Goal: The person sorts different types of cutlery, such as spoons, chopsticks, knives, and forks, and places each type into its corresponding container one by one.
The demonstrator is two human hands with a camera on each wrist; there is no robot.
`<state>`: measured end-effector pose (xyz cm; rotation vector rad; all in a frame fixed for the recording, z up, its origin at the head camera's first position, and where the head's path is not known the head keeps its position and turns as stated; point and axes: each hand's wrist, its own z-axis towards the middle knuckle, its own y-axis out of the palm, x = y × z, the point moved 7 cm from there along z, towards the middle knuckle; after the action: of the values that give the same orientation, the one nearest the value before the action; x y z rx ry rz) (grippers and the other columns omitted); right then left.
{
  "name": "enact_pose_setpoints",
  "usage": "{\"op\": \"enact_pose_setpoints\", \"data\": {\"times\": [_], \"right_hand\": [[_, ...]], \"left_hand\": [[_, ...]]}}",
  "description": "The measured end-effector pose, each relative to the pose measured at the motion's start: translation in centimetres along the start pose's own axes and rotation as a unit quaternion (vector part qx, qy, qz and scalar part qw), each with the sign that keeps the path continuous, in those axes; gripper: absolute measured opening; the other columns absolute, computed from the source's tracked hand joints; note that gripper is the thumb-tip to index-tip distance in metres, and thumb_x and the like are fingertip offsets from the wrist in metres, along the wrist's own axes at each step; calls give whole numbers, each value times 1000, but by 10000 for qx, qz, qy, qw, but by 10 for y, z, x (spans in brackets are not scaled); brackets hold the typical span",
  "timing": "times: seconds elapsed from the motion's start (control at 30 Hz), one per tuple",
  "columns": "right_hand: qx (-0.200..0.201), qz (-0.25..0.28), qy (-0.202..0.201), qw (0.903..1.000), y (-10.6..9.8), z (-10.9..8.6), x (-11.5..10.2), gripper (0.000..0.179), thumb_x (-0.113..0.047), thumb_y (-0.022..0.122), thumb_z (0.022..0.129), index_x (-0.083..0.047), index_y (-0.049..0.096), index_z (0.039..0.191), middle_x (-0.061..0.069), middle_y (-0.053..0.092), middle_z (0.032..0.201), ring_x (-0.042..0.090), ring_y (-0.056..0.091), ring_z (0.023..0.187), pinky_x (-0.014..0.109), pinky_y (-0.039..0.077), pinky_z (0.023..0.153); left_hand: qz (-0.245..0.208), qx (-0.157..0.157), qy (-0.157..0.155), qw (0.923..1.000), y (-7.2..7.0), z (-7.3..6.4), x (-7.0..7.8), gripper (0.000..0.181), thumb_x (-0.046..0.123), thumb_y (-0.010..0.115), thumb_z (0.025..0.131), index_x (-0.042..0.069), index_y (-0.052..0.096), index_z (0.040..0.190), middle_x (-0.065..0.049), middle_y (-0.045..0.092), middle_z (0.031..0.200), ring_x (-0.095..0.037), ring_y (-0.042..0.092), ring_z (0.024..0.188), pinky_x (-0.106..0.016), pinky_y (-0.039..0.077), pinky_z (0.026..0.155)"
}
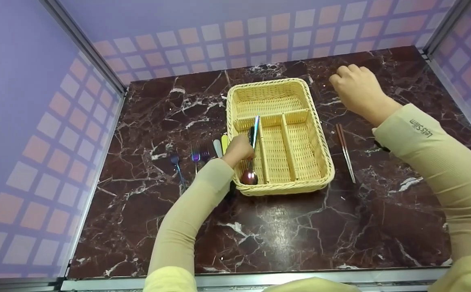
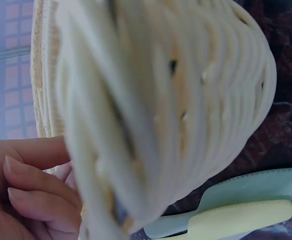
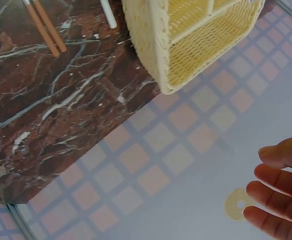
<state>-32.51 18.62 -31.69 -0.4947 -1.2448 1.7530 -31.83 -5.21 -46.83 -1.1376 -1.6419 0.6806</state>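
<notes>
My left hand (image 1: 240, 151) reaches into the left compartment of a pale woven basket (image 1: 274, 187). Its curled fingers (image 2: 40, 192) show beside the near, blurred rim in the left wrist view. They grip a shiny spoon (image 1: 250, 177) around the middle; the spoon's bowl is toward me and its handle slants up to the far end of the compartment. A dark handle (image 1: 252, 134) lies along it, partly covered. Past the basket on the right, my right hand (image 1: 357, 87) hovers with nothing in it, its fingers (image 3: 276, 197) loosely bent.
Brown-and-silver chopsticks (image 1: 345, 152) lie right of the basket. On the left are a blue fork (image 1: 175, 159), a purple fork (image 1: 195, 154), and grey-green (image 1: 218, 148) and yellow (image 1: 224, 142) handles close by the basket wall. Patterned panels (image 1: 259, 32) edge the dark marble tabletop (image 1: 280, 227).
</notes>
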Motion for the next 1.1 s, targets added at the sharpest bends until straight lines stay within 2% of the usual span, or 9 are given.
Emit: {"op": "enact_pose_setpoints", "data": {"times": [0.13, 0.33, 0.4, 0.53, 0.6, 0.7, 0.83, 0.97, 1.1], "right_hand": [[-71, 102, 107, 9999, 3, -4, 8, 12, 8, 44, 77, 8, 55, 78, 24, 52, 74, 41, 49, 65, 48, 41, 54], [-55, 210, 196, 9996, 4, -9, 13, 11, 7, 45, 78, 8, 56, 78, 23, 51, 72, 41, 50, 64, 49, 42, 53], [0, 244, 172, 9996, 3, -9, 12, 10, 7, 46, 78, 7, 56, 77, 23, 51, 71, 41, 50, 63, 49, 42, 53], [149, 334, 116, 9993, 2, -10, 12, 10, 7, 47, 78, 7, 56, 75, 22, 52, 69, 40, 50, 60, 49, 41, 51], [184, 372, 109, 9991, 3, -10, 12, 10, 7, 47, 78, 7, 56, 74, 21, 51, 68, 40, 49, 59, 49, 41, 50], [191, 404, 114, 9989, 3, -11, 13, 9, 7, 48, 77, 6, 56, 73, 21, 51, 66, 40, 49, 58, 49, 41, 49], [68, 386, 194, 9990, 5, -13, 15, 8, 8, 48, 74, 5, 55, 71, 20, 51, 66, 39, 49, 59, 49, 41, 50], [-29, 401, 282, 9988, 5, -13, 18, 8, 8, 49, 71, 4, 56, 71, 19, 52, 67, 39, 50, 60, 49, 42, 51], [3, 513, 386, 9979, 1, -14, 21, 15, 8, 48, 72, 4, 61, 78, 20, 54, 70, 40, 50, 61, 50, 42, 51]], "left_hand": [[87, 9, 131, 9999, 3, -2, 4, 14, -2, 65, 69, 1, 56, 80, -7, 46, 76, -20, 40, 65, -27, 33, 50], [672, -219, 57, 9975, 8, -5, 7, 22, 6, 69, 74, 0, 65, 94, -10, 61, 90, -18, 41, 68, -29, 44, 58], [762, -265, 48, 9967, 10, -5, 8, 19, 6, 69, 74, 1, 66, 92, -11, 64, 90, -17, 43, 65, -30, 46, 59], [781, -317, 204, 9962, 16, -4, 9, 7, -1, 65, 73, 1, 68, 79, -9, 62, 72, -16, 45, 53, -26, 42, 49], [762, -314, 266, 9962, 18, -3, 9, 6, -4, 64, 72, 2, 66, 72, -8, 59, 63, -16, 45, 48, -24, 39, 44], [731, -270, 316, 9965, 18, -3, 9, 13, -6, 63, 70, 4, 60, 64, -6, 52, 59, -16, 43, 49, -24, 37, 43], [660, -188, 409, 9968, 15, -3, 12, 22, -5, 65, 70, 8, 51, 59, -4, 47, 57, -17, 42, 53, -24, 38, 45], [453, -151, 569, 9972, 8, -4, 14, 23, -5, 64, 71, 8, 51, 57, -1, 46, 50, -16, 45, 49, -24, 38, 47], [63, -301, 589, 9978, 0, -4, 13, 22, -6, 62, 71, 8, 49, 60, -1, 48, 53, -12, 43, 47, -22, 34, 45]]}}
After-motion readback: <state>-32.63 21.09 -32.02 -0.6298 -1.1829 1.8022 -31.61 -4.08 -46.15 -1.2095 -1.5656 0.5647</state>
